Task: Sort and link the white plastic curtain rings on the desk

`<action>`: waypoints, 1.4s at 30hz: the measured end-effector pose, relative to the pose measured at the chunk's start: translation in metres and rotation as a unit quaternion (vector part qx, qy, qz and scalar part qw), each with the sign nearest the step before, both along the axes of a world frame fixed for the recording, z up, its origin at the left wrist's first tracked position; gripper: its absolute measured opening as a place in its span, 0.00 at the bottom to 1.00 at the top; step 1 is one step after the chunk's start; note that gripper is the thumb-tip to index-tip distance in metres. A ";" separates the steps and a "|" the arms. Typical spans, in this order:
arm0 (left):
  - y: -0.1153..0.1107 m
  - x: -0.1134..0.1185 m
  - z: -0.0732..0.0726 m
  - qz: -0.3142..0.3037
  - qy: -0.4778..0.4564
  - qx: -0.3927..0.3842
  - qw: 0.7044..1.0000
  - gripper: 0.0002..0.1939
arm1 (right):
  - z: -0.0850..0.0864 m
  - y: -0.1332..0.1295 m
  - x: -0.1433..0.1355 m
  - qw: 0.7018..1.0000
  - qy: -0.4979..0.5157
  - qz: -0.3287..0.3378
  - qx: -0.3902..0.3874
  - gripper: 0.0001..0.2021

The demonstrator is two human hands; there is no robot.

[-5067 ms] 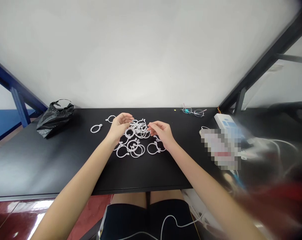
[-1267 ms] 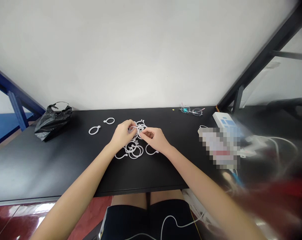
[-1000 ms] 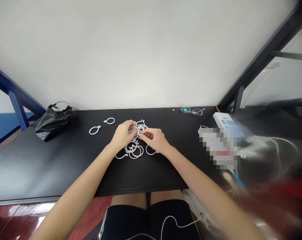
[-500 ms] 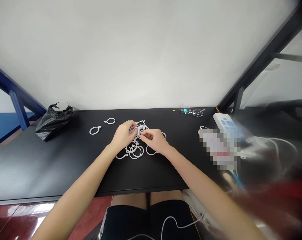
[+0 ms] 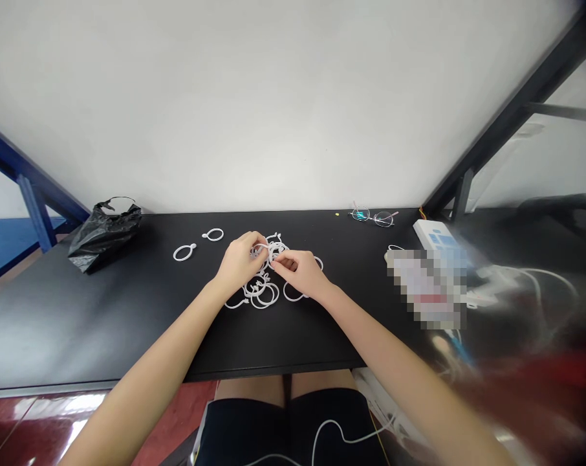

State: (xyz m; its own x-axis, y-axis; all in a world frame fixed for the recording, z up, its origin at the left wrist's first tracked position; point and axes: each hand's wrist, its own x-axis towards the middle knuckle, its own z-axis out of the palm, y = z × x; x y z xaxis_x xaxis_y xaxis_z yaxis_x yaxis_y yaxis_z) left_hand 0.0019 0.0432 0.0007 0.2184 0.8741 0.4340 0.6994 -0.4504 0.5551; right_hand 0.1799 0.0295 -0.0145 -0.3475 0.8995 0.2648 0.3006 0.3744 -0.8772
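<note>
Looks out from the person's head, forward and down over the black worktop [image 5: 128,310]. Faces the pale wall [image 5: 293,103] almost squarely, from above the near edge [image 5: 254,371]. Close enough to take in the left hand [image 5: 242,260] and the right hand [image 5: 303,270] near mid-frame. Spreads wide, from a blue post [image 5: 35,213] at one side to a dark beam [image 5: 511,110] at the other, and reaches down to the lap [image 5: 244,427] below.
</note>
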 end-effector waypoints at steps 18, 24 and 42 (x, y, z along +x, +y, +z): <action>-0.001 0.002 -0.001 -0.026 0.005 0.014 1.000 0.04 | 0.001 0.000 0.000 1.000 -0.001 0.002 -0.003 0.09; -0.001 0.004 -0.002 -0.036 0.018 0.014 0.999 0.04 | 0.000 0.001 0.000 1.000 -0.005 0.005 -0.002 0.09; 0.001 0.003 -0.008 -0.057 0.075 0.020 0.995 0.05 | 0.004 -0.002 -0.001 1.000 -0.007 0.010 0.002 0.07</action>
